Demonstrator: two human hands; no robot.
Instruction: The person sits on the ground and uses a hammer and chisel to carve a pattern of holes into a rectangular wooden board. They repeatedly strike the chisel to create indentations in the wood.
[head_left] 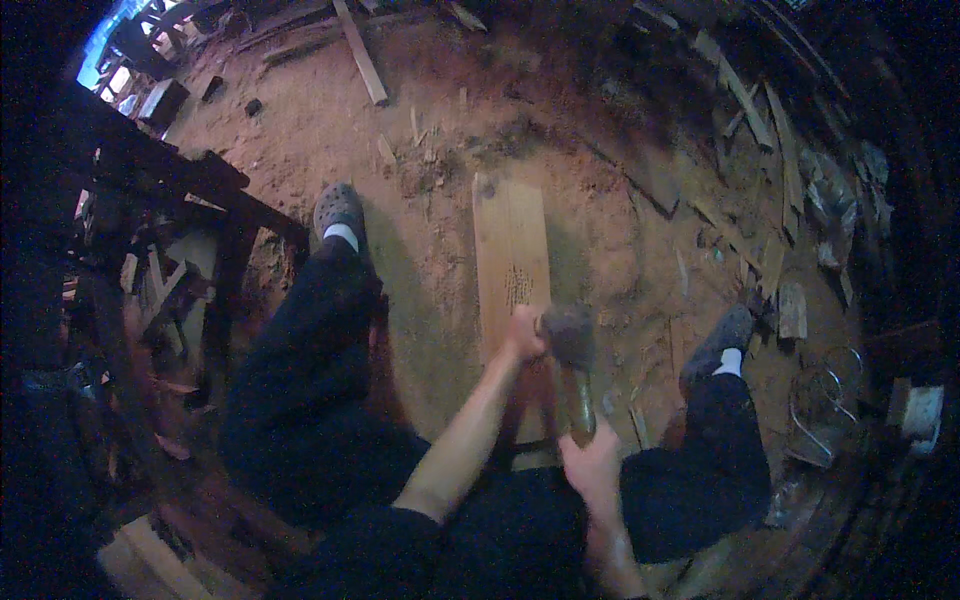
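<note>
Hammer (571, 340) gripped by handle (580, 405) in right hand (592, 462); left hand (523, 335) curled over plank (512, 240), its hold unclear. Blows should land square, clear of left hand.

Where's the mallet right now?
Head view, just right of and below centre: the mallet is held by its handle in the right hand, its dark head just right of the left hand, by the pale board.
</note>
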